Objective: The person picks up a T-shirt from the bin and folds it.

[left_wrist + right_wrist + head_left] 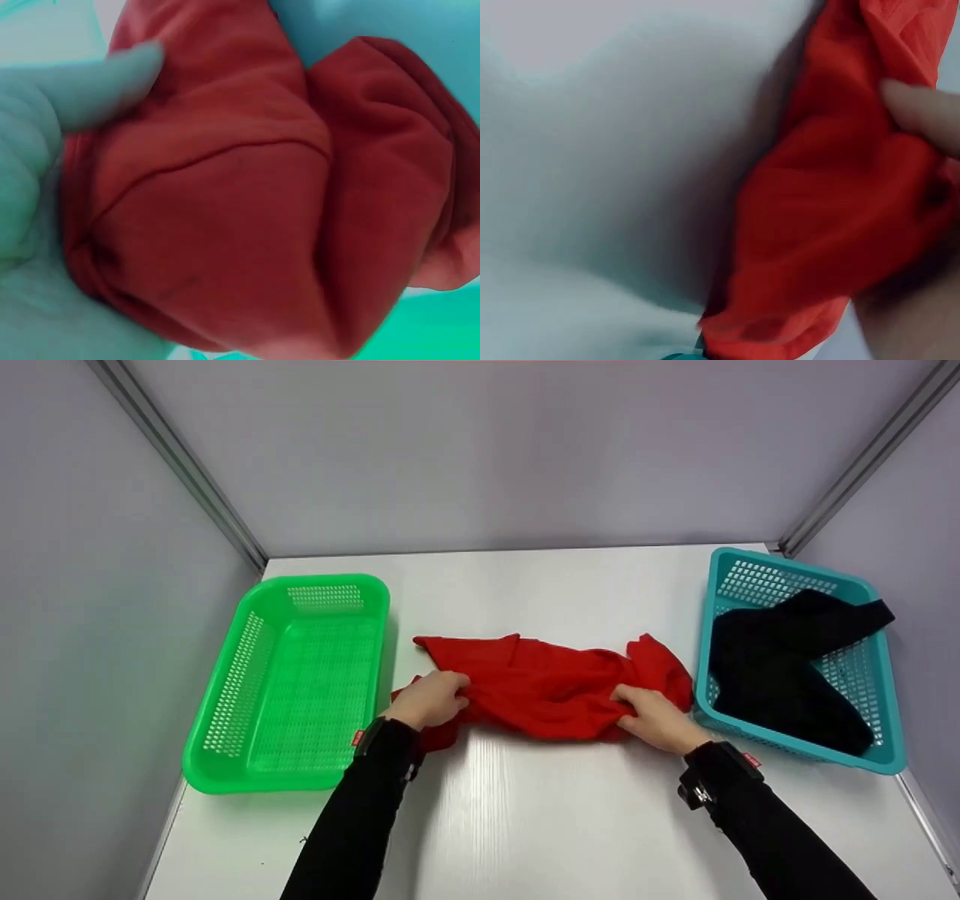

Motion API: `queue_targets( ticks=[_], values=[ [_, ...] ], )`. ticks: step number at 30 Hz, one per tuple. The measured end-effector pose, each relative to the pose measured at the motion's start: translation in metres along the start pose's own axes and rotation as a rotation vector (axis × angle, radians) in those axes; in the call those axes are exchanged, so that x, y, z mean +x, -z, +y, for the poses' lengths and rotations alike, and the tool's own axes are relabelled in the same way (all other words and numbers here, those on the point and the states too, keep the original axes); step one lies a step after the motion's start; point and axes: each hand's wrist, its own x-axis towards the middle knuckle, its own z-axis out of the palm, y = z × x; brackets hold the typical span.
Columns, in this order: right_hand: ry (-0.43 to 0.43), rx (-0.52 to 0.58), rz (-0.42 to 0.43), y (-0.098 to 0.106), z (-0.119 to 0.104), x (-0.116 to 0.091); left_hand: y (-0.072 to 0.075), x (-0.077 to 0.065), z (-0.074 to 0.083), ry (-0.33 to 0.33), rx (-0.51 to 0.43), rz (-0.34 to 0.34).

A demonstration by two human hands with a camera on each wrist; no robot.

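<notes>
A crumpled red garment lies stretched sideways across the white table between the two baskets. My left hand grips its left part, with a folded end hanging past the wrist. In the left wrist view, the thumb presses on the red fabric and a sewn seam runs across it. Toward the other end, my right hand pinches the cloth near its front edge. The right wrist view has the thumb on top of the bunched fabric, while most other fingers are hidden behind it.
To the left stands a green plastic basket with nothing inside. A blue basket on the right holds a black garment, part of which drapes over the far-right rim. Grey panels enclose the table at the back and sides.
</notes>
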Motion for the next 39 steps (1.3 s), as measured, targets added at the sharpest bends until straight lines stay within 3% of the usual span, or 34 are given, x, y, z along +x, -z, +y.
queue_targets(
  ticks=[5,9,12,15,16,18,23,25,26,28,31,33,35,37,39],
  values=[
    [0.035,0.047,0.190,0.006,-0.003,0.000,0.005,0.003,0.002,0.030,-0.020,0.180],
    [0.030,0.055,0.390,0.011,-0.006,0.004,0.011,0.005,0.006,0.007,-0.036,0.275],
    [0.011,-0.059,0.573,0.016,-0.009,0.006,0.014,0.004,0.011,-0.024,-0.091,0.332],
    [-0.058,-0.204,0.669,0.028,-0.016,0.006,0.017,0.002,0.020,-0.097,-0.188,0.383],
    [-0.094,-0.210,0.662,0.032,-0.020,0.006,0.017,0.001,0.025,-0.128,-0.224,0.388],
    [-0.172,-0.056,0.581,0.040,-0.028,0.008,0.016,0.000,0.035,-0.191,-0.298,0.362],
    [-0.277,0.773,0.295,0.048,-0.050,0.017,-0.002,0.000,0.064,-0.292,-0.487,0.150],
    [-0.272,0.938,0.192,0.045,-0.059,0.020,-0.014,0.000,0.075,-0.345,-0.514,0.055],
    [-0.269,0.961,0.159,0.042,-0.063,0.022,-0.020,0.001,0.081,-0.376,-0.507,0.011],
    [-0.254,0.941,0.133,0.037,-0.073,0.025,-0.032,0.002,0.093,-0.454,-0.408,-0.069],
    [-0.230,0.878,0.146,0.033,-0.085,0.028,-0.047,0.001,0.106,-0.539,-0.147,-0.204],
    [-0.193,0.902,0.132,0.034,-0.092,0.027,-0.051,-0.001,0.109,-0.573,-0.012,-0.297],
    [-0.141,0.952,0.067,0.038,-0.097,0.024,-0.048,-0.002,0.105,-0.559,-0.024,-0.380],
    [-0.077,0.997,-0.037,0.045,-0.100,0.019,-0.039,-0.003,0.095,-0.510,-0.165,-0.401],
    [-0.002,1.027,-0.148,0.053,-0.103,0.013,-0.027,-0.001,0.083,-0.450,-0.342,-0.285]
  ],
)
